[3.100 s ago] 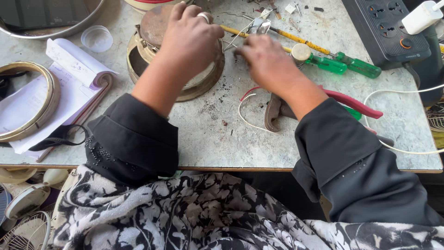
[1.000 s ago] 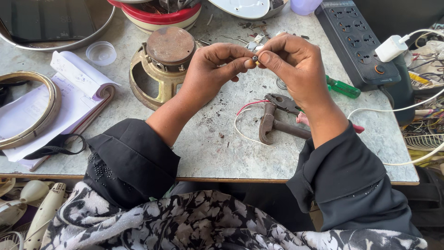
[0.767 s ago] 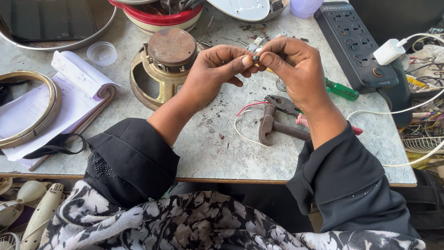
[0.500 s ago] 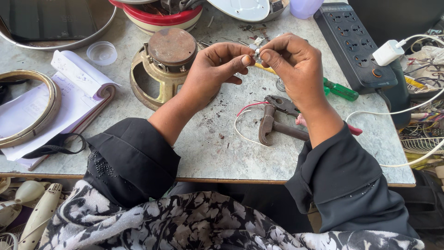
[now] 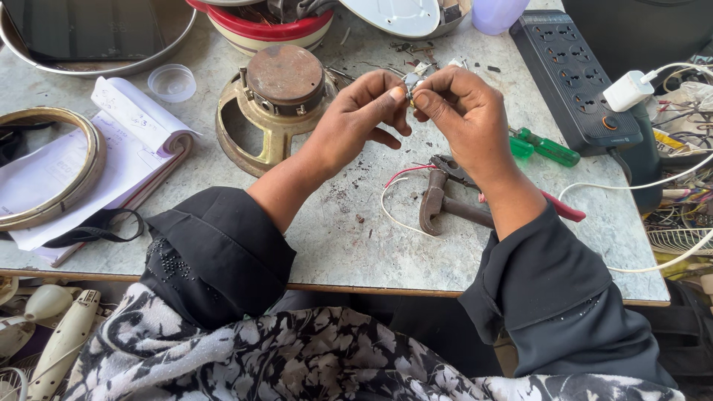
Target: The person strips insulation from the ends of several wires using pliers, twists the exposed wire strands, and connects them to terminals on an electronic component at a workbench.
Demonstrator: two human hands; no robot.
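Head view, left hand: left hand (image 5: 355,119), fingers (image 5: 392,95) pinched on a small metal part (image 5: 411,79), raised above the table (image 5: 356,245).
Right hand: right hand (image 5: 464,119), fingers pinched on the same part from 3 o'clock.
Part: toward 12 o'clock, between both thumbs, mostly hidden.
Nearby: brass speaker frame (image 5: 275,100) at 9 o'clock of the hands; pliers (image 5: 453,204) at 6 o'clock; green screwdriver (image 5: 546,147) at 3 o'clock; power strip (image 5: 575,74) at 2 o'clock.

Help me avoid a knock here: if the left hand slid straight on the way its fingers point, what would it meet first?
Almost at once the right hand's fingertips, pinching the same small metal part as the left hand.
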